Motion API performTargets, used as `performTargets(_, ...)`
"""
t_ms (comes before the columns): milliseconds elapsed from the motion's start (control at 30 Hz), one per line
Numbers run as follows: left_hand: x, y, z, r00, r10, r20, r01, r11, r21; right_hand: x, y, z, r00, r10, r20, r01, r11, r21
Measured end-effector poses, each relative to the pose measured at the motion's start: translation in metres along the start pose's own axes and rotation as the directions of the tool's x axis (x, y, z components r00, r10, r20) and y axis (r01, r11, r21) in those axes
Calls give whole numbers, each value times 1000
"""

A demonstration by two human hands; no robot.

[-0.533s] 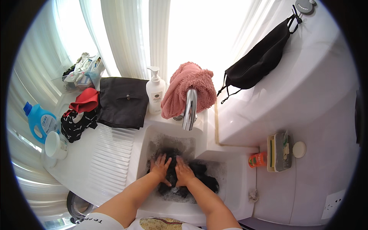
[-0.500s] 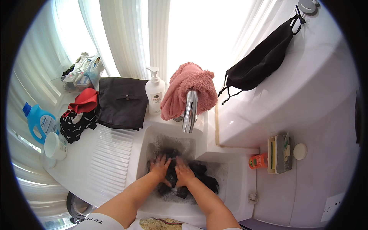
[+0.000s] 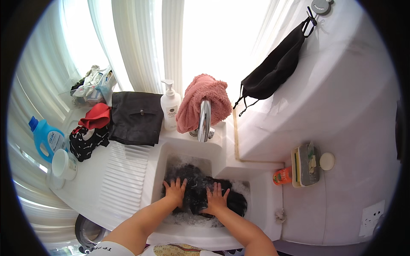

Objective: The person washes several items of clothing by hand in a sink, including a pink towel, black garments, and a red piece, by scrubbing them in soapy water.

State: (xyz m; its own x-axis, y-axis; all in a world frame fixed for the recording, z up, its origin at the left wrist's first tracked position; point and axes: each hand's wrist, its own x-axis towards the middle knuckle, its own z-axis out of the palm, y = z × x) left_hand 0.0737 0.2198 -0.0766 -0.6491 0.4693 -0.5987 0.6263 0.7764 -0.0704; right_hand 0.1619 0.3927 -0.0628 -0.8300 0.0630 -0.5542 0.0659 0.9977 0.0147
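A wet black garment (image 3: 197, 185) lies spread in sudsy water in the white sink (image 3: 261, 209). My left hand (image 3: 174, 191) rests on the cloth's left side, fingers stretched out and apart. On its right side lies my right hand (image 3: 217, 199), also open with the fingers spread. Neither hand grips the cloth. Part of the garment is under the water and foam, so its kind cannot be made out. Above the basin's far side hangs the chrome faucet (image 3: 204, 121), with a fluffy pink towel (image 3: 203, 104) draped over its back.
Left of the sink is a ribbed washboard (image 3: 124, 175). Around the counter stand folded dark grey cloth (image 3: 136, 117), a white pump bottle (image 3: 170, 106), red cloth (image 3: 96, 116), a blue detergent bottle (image 3: 48, 135) and a white tub (image 3: 64, 164). A sponge holder (image 3: 306, 165) is at right.
My hands have moved apart from close together, the right one shifting right. The fingers are more spread, and the black garment lies flatter and wider in the water.
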Motion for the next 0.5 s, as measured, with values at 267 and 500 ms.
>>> performTargets(267,11,-8,4,991,-27,-132,-14,953,-304,17,15,22,977,-5,213,-19,994,109)
performTargets(500,-60,-29,-70,797,5,-604,-381,780,-496,12,30,30,968,52,-246,111,791,601)
